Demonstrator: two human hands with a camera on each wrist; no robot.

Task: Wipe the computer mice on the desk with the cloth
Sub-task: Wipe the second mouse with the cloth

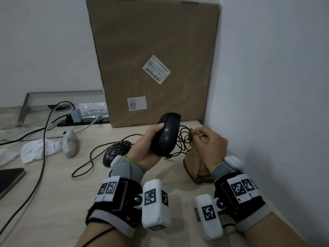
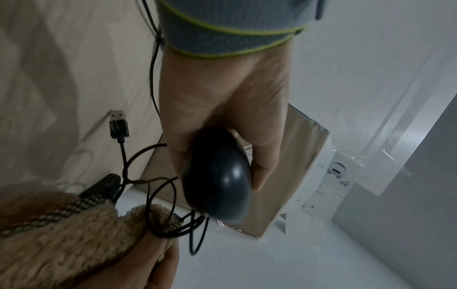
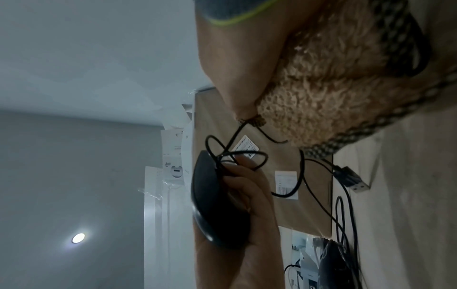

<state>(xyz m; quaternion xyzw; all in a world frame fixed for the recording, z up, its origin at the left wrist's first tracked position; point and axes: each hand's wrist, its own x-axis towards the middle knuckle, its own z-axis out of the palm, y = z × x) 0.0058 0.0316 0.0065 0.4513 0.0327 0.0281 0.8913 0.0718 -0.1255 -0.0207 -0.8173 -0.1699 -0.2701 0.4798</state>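
My left hand [image 1: 147, 145] grips a plain black mouse [image 1: 166, 134] and holds it up above the desk, thumb on its left side. Its black cable [image 1: 183, 139] hangs in loops, and the USB plug [image 2: 118, 125] lies on the desk. Just right of it, my right hand [image 1: 210, 145] clutches a bunched tan fluffy cloth [image 1: 194, 163] with a dark braided edge; the cloth hangs down to the desk and stands a little apart from the mouse. A second black mouse [image 1: 116, 150] with a pale line pattern lies on the desk left of my left wrist. A grey-white mouse [image 1: 70, 142] lies farther left.
A tall cardboard box [image 1: 154, 59] stands at the back against the right wall [image 1: 276, 86]. A power strip [image 1: 83, 120] with a charger and several cables sits at the back left. Crumpled white tissue [image 1: 39, 148] lies beside the grey mouse, and a dark flat device [image 1: 8, 179] at the left edge.
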